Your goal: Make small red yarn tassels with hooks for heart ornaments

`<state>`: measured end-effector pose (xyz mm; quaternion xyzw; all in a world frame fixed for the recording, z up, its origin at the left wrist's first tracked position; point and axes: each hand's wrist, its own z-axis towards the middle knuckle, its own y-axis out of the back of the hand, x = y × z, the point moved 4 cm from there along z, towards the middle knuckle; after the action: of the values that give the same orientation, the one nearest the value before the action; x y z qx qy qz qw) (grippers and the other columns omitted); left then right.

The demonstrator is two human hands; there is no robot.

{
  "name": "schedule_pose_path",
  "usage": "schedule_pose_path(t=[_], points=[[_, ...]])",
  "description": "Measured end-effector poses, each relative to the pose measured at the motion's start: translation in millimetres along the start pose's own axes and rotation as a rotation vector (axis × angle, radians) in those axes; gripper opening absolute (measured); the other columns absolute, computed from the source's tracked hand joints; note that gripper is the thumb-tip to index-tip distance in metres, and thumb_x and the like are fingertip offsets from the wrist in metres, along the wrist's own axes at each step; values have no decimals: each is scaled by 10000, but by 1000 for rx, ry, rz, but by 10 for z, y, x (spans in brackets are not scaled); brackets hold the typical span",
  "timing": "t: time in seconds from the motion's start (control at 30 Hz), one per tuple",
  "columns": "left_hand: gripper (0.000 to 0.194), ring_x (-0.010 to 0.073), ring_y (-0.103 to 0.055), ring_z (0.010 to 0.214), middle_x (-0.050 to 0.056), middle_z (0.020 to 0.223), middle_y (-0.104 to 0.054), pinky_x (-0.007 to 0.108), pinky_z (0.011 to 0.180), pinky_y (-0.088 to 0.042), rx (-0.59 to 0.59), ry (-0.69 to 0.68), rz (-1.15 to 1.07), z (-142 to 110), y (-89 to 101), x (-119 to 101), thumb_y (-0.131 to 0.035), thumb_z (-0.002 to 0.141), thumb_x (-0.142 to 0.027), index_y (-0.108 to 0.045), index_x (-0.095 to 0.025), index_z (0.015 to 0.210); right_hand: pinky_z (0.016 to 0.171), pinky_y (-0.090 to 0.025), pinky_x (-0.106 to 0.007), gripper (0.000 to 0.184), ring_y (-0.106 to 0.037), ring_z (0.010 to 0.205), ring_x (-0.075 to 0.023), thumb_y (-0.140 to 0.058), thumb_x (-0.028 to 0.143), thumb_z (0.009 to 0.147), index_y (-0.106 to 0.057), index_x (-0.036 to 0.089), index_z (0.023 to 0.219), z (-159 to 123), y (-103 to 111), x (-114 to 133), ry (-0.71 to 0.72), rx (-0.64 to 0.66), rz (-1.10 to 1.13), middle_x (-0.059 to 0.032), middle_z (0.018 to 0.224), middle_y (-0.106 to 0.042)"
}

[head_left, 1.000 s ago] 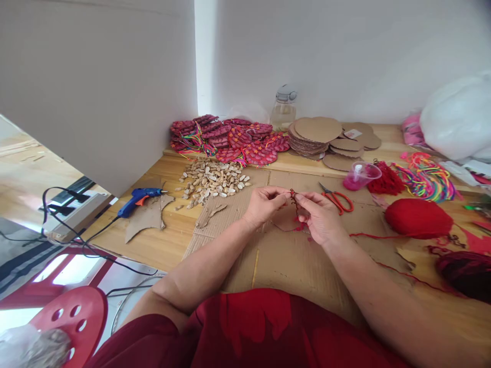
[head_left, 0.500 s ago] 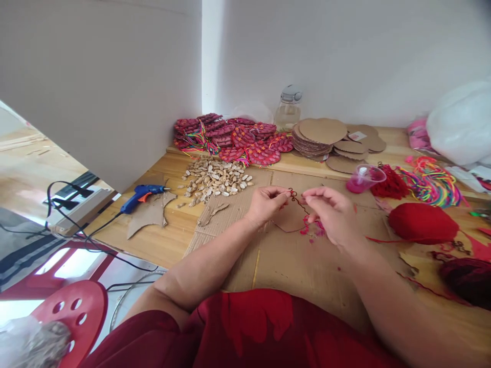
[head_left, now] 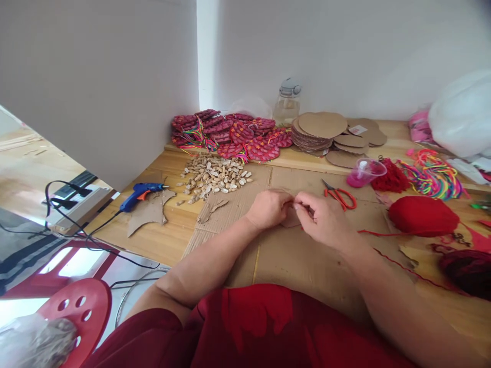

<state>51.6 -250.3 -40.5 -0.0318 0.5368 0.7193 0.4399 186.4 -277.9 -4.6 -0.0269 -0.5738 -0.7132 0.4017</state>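
My left hand (head_left: 270,208) and my right hand (head_left: 321,219) meet fingertip to fingertip over the cardboard sheet (head_left: 303,255). Both are closed in a pinch on a thin dark red yarn, which the fingers almost wholly hide now. Just right of my right hand lie orange-handled scissors (head_left: 341,198), partly spread. A red ball of yarn (head_left: 423,216) rests farther right, its strand (head_left: 378,234) running toward my right forearm. Nearer me, a dark maroon ball of yarn (head_left: 466,272) trails another strand (head_left: 402,267) under that arm.
Peanut shells (head_left: 217,176) are heaped left of the cardboard, beside a blue glue gun (head_left: 140,197) with a cord. Behind stand decorated red pieces (head_left: 233,135), a bottle (head_left: 287,105) and stacked cardboard discs (head_left: 320,128). A plastic cup (head_left: 362,174) and multicoloured yarn (head_left: 433,176) lie at right.
My right hand drew away from the knotted dark red yarn, then came back against my left hand. The yarn's loops and pink bits below, visible before, are now covered by my hands.
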Motion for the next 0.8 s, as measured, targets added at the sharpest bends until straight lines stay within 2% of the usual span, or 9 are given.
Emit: schedule_pose_path(t=[0.13,0.23,0.37,0.5,0.6,0.8], points=[[227,176,-649,754,66,787,-727,273,728,-457,51,-135,-113,9,25,-101,-507,828,-120,-725,-177,803,583,-316,-289,147,-472,583,-141,-526,209,873,-589,218,741,66,106,-177,-41,-18,155,1,635,-567],[201,168,-666,779,56,813,-738,275,760,-479,4,-139,-275,10,77,-154,-534,867,-178,-731,-187,826,570,-346,-271,137,-504,628,-142,-574,282,867,-623,216,757,99,62,-342,-127,-22,438,-4,678,-596],[172,166,-684,802,68,863,-747,278,777,-504,-85,-84,-417,-4,107,-159,-572,880,-231,-737,-185,872,438,-255,-224,238,-393,497,-88,-740,399,743,-607,204,711,82,-122,-479,-400,-19,960,23,622,-538],[186,172,-691,846,80,915,-749,293,816,-517,-182,-80,-389,-26,140,-164,-562,891,-246,-736,-190,925,401,-204,-203,327,-305,431,-49,-865,340,569,-596,195,684,40,-281,-439,-632,45,1346,40,590,-536],[199,175,-687,860,82,934,-748,303,831,-516,-233,-93,-284,-42,193,-186,-547,891,-231,-730,-197,962,395,-199,-188,302,-300,431,-43,-867,269,559,-608,185,689,32,-317,-407,-699,67,1445,47,564,-518],[196,170,-672,792,81,873,-747,294,783,-513,-312,-101,-153,-53,299,-223,-546,875,-200,-728,-182,944,386,-190,-164,271,-303,425,-30,-838,233,598,-615,167,737,16,-363,-365,-719,150,1494,51,554,-510]])
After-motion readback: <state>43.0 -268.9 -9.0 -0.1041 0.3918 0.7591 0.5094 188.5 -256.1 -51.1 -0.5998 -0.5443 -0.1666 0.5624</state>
